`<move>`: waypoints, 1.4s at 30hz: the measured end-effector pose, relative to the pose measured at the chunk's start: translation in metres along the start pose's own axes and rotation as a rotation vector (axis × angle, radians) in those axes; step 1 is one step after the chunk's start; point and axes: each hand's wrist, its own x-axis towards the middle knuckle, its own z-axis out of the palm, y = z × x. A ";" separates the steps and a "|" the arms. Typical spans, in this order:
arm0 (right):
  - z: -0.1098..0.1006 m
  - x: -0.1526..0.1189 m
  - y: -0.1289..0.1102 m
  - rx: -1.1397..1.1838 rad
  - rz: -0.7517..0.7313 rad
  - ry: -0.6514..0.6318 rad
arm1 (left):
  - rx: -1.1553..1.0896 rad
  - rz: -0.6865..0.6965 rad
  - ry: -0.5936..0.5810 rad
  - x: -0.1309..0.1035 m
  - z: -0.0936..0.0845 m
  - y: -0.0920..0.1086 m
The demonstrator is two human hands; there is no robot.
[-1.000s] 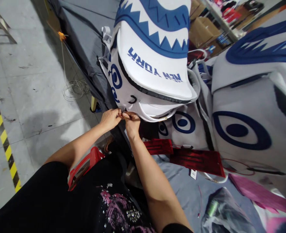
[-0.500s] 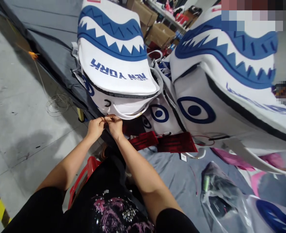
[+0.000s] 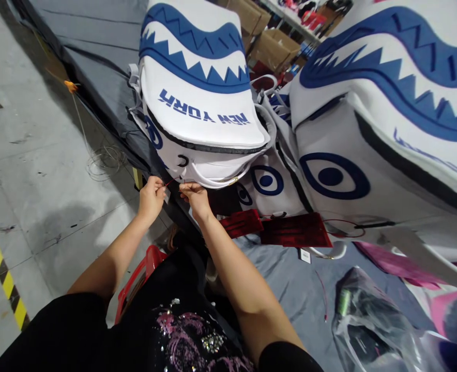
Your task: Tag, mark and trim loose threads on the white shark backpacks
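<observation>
A white backpack [image 3: 201,111] with blue jagged teeth and NEW YORK lettering lies on the grey cloth surface. At its near edge, below the white handle [image 3: 213,181], my left hand [image 3: 153,196] pinches a thin red string [image 3: 170,182]. My right hand [image 3: 195,196] is closed at the string's other side, close against the bag. A small pale tag hangs by my left fingers. Red tags [image 3: 296,230] lie to the right, beside a second, larger white bag [image 3: 329,175] with a blue eye.
A clear plastic bag [image 3: 371,320] with dark contents lies at lower right. Cardboard boxes [image 3: 275,49] stand at the back. A red stool [image 3: 151,263] is beside my body. Coiled string [image 3: 106,163] and striped tape [image 3: 3,268] are on the floor at left.
My hands have moved apart, and the red string now shows stretched between them. The whole view has shifted, so the bags appear further right.
</observation>
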 end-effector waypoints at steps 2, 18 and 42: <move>-0.001 0.000 -0.003 0.015 0.028 -0.014 | -0.006 -0.021 -0.066 -0.002 -0.005 0.005; -0.010 -0.005 -0.019 0.182 0.206 -0.104 | 0.205 0.464 -0.250 0.006 -0.016 0.021; 0.003 -0.003 -0.011 -0.005 -0.154 0.053 | 0.022 0.109 -0.225 0.001 0.018 0.020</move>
